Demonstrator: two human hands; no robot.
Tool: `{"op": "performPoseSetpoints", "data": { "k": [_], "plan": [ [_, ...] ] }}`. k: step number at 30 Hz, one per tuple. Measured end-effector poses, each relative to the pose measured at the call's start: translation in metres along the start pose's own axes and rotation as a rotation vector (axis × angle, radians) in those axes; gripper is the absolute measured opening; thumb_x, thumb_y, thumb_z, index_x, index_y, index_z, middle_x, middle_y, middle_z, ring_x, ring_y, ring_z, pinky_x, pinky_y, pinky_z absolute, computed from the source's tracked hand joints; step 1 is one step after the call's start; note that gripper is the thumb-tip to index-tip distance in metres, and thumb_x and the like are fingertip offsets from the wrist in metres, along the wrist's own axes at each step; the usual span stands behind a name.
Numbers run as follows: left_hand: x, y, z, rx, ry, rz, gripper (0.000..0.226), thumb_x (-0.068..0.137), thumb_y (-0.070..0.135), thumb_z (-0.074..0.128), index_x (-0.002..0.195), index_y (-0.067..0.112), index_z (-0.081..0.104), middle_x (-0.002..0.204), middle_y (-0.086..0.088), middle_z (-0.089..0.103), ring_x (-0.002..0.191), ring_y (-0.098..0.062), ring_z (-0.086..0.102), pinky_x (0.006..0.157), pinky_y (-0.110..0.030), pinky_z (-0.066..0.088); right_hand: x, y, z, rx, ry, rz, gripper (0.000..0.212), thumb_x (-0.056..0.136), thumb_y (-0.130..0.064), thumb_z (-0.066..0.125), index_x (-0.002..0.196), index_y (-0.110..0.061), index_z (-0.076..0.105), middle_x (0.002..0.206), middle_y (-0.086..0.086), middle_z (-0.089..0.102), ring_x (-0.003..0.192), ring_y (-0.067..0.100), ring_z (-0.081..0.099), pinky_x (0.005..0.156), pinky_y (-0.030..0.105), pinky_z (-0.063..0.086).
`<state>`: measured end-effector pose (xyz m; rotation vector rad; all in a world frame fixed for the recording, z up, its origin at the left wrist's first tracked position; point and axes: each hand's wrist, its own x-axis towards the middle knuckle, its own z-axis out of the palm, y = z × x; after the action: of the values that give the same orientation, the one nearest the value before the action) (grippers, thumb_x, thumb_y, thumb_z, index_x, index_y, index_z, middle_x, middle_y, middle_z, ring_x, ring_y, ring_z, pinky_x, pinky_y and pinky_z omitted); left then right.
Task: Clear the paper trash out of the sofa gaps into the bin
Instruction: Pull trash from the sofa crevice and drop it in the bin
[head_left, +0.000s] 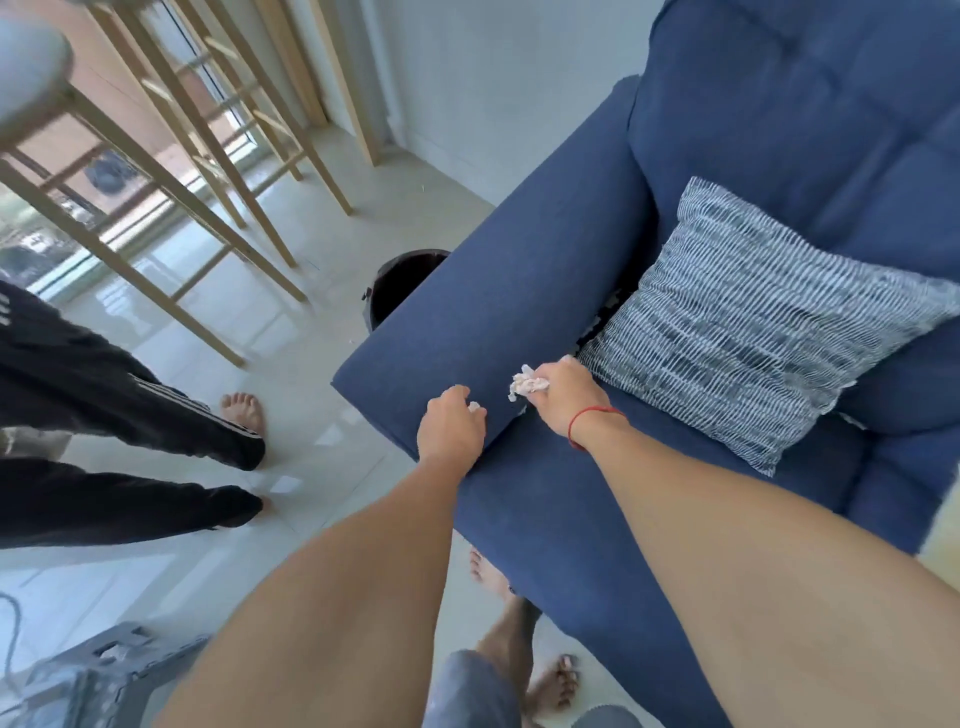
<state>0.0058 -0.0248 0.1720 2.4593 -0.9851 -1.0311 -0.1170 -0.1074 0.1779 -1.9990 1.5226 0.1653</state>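
A blue sofa (519, 291) fills the right of the head view. My right hand (563, 397), with a red string on its wrist, is shut on a crumpled white paper (527, 384) just above the gap between armrest and seat cushion. My left hand (451, 427) rests on the front end of the armrest, fingers curled over a small white scrap (474, 407). More pale paper bits show in the gap by the pillow (592, 325). A dark round bin (400, 283) stands on the floor behind the armrest, partly hidden by it.
A blue-and-white patterned pillow (748, 332) lies on the seat. Another person in black trousers (124, 410) stands barefoot at the left. Wooden stool legs (208, 171) stand on the pale tiled floor. A grey plastic stool (104, 675) sits at the bottom left.
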Motion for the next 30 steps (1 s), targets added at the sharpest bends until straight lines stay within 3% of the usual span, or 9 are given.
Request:
{"op": "performPoseSetpoints", "data": {
  "k": [2,4,7,11,15,19,24,26,30],
  "plan": [
    [0.0,0.018,-0.03,-0.051,0.036,0.004,0.02,0.089,0.011,0.048,0.083,0.0,0.063,0.087,-0.013,0.068,0.077,-0.029,0.056,0.074,-0.041,0.055,-0.005,-0.021,-0.027,-0.001,0.077,-0.041,0.029,0.094,-0.03,0.057,0.113,-0.011,0.068,0.122,0.013,0.049,0.113,0.032,0.054,0.079,0.037,0.051],
    [0.002,0.035,-0.059,-0.107,0.066,0.031,0.022,0.09,0.014,0.047,0.09,0.003,0.066,0.092,-0.013,0.071,0.082,-0.029,0.061,0.076,-0.042,0.058,-0.005,-0.044,-0.05,0.016,0.11,-0.062,0.033,0.095,-0.033,0.056,0.115,-0.011,0.069,0.123,0.013,0.049,0.114,0.032,0.053,0.087,0.041,0.053],
    [0.015,0.056,-0.097,-0.103,0.11,0.094,0.016,0.09,0.016,0.049,0.085,0.013,0.063,0.084,-0.005,0.067,0.074,-0.025,0.062,0.066,-0.034,0.051,0.011,-0.076,-0.073,0.037,0.109,-0.089,0.029,0.095,-0.03,0.054,0.109,-0.009,0.069,0.118,0.012,0.055,0.106,0.033,0.059,0.077,0.038,0.05],
    [0.061,0.058,-0.134,-0.124,0.148,0.085,0.019,0.085,0.007,0.052,0.071,0.019,0.055,0.071,-0.005,0.051,0.063,-0.02,0.044,0.056,-0.027,0.036,0.054,-0.113,-0.086,0.075,0.132,-0.121,0.022,0.096,-0.025,0.052,0.103,-0.009,0.066,0.111,0.013,0.06,0.086,0.026,0.055,0.068,0.034,0.046],
    [0.133,0.05,-0.157,-0.178,0.166,0.022,0.021,0.083,0.002,0.054,0.072,0.017,0.062,0.071,-0.005,0.053,0.068,-0.021,0.045,0.064,-0.027,0.038,0.115,-0.143,-0.079,0.095,0.112,-0.077,0.021,0.093,-0.017,0.05,0.108,-0.014,0.064,0.116,0.01,0.061,0.103,0.03,0.059,0.081,0.039,0.051],
    [0.201,0.041,-0.17,-0.247,0.175,-0.06,0.02,0.089,0.005,0.052,0.093,0.005,0.071,0.095,-0.009,0.07,0.09,-0.026,0.062,0.08,-0.031,0.052,0.178,-0.177,-0.062,0.135,0.067,-0.021,0.025,0.089,-0.01,0.051,0.111,-0.014,0.061,0.119,0.007,0.061,0.108,0.029,0.058,0.079,0.034,0.048],
    [0.272,0.038,-0.174,-0.289,0.153,-0.133,0.036,0.088,0.006,0.054,0.055,0.021,0.049,0.064,-0.004,0.052,0.073,-0.026,0.051,0.073,-0.036,0.052,0.247,-0.205,-0.036,0.148,0.055,0.013,0.018,0.086,-0.008,0.054,0.098,-0.012,0.067,0.112,0.01,0.058,0.099,0.031,0.06,0.07,0.03,0.045],
    [0.292,0.037,-0.174,-0.326,0.147,-0.147,0.023,0.089,0.011,0.055,0.067,0.017,0.056,0.07,-0.001,0.055,0.076,-0.023,0.054,0.079,-0.035,0.053,0.267,-0.209,-0.029,0.129,0.048,0.022,0.014,0.087,-0.007,0.053,0.086,-0.015,0.065,0.107,0.01,0.054,0.094,0.03,0.058,0.07,0.032,0.045],
    [0.325,0.028,-0.171,-0.362,0.124,-0.139,0.014,0.092,0.015,0.054,0.098,0.011,0.066,0.086,-0.002,0.059,0.081,-0.021,0.055,0.084,-0.033,0.053,0.299,-0.21,-0.021,0.125,-0.057,0.047,0.02,0.091,-0.009,0.051,0.105,-0.015,0.063,0.131,0.012,0.05,0.108,0.03,0.056,0.089,0.036,0.049]
  ]
}}
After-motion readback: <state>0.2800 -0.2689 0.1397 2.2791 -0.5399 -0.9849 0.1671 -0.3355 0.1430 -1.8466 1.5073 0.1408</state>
